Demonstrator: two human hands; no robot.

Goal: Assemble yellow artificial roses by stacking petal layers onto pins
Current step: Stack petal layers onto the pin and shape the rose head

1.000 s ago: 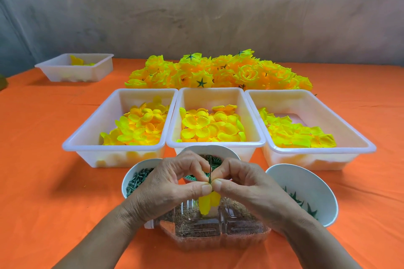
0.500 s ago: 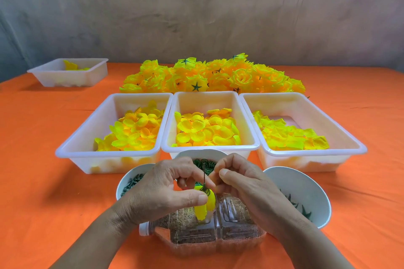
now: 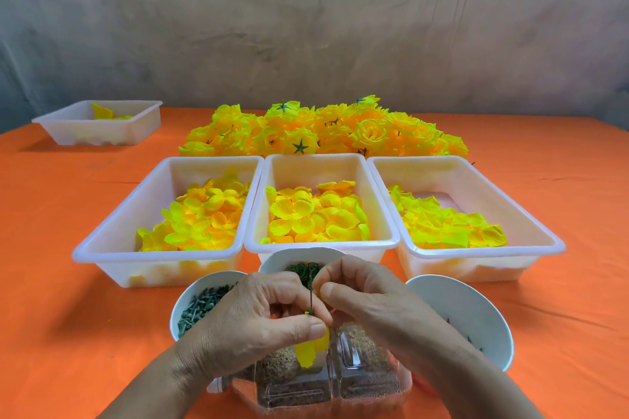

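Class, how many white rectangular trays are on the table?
4: left tray, middle tray, right tray side by side; fourth tray apart, far left. None seems hidden.

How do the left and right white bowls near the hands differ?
The left bowl holds a heap of dark green pin-like pieces; the right bowl is nearly bare, with a few green bits low inside. The left hand hides the left bowl's right part; the right hand and wrist cross the right bowl's left edge. Both are white and round, on the orange cloth.
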